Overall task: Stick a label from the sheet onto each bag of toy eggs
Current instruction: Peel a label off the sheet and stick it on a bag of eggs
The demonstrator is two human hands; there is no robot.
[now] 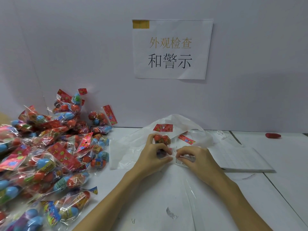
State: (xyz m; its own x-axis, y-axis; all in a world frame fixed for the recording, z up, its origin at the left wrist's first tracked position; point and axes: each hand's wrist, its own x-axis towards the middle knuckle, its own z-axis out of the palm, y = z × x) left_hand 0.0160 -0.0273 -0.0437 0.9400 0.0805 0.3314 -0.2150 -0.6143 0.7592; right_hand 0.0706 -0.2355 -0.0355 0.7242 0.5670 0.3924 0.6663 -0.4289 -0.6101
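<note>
The bag of toy eggs sits mid-table, pinched in the left hand, while the right hand presses a small white label at its lower end. Crinkly, slippery film over hard eggs: looks light, best gripped around the eggs. The unlabelled pile waits left, the label sheet right.
</note>
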